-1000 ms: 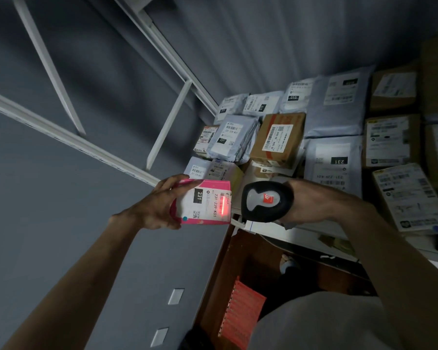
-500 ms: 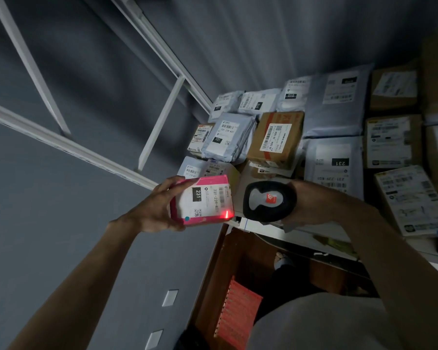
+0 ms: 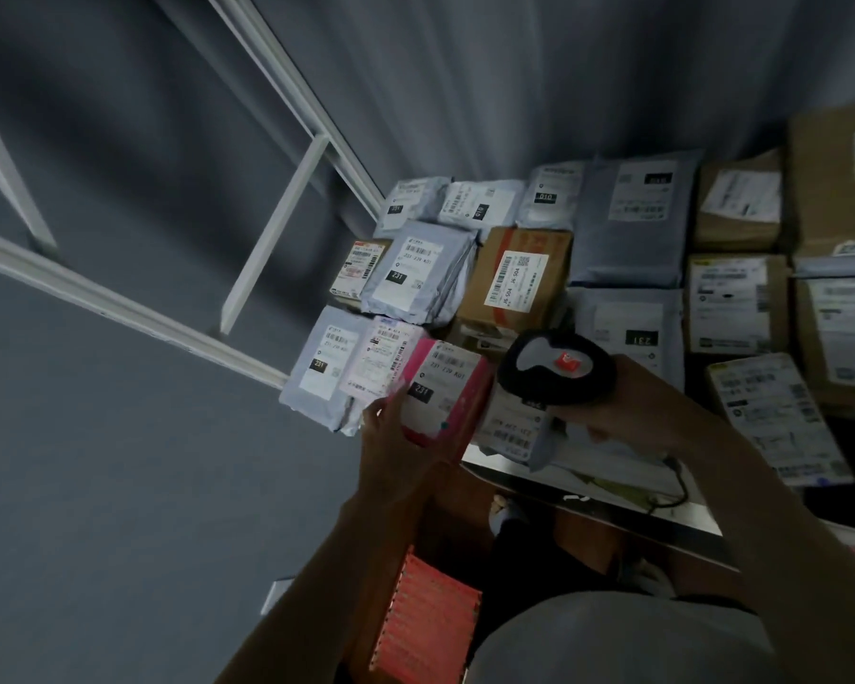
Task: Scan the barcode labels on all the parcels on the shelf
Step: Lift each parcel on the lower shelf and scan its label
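A pink box (image 3: 445, 390) with a white barcode label marked 231 sits at the shelf's front edge, among the other parcels. My left hand (image 3: 391, 436) holds its near left side, fingers along the edge. My right hand (image 3: 628, 412) grips a black handheld scanner (image 3: 556, 367) with a grey top and red button, just right of the pink box and above a grey mailer (image 3: 514, 427). No red scan light shows on the label.
The shelf holds several grey mailers (image 3: 418, 271) and brown cartons (image 3: 519, 278), all labelled, running right to large cartons (image 3: 835, 180). White shelf-frame bars (image 3: 272, 234) stand left against a grey wall. Below the shelf edge (image 3: 588, 491) lies an orange ribbed item (image 3: 430, 619).
My left hand has carried the pink box right and forward from the open air onto the shelf front. The red scan light on its label has gone. The scanner shifted slightly up and right.
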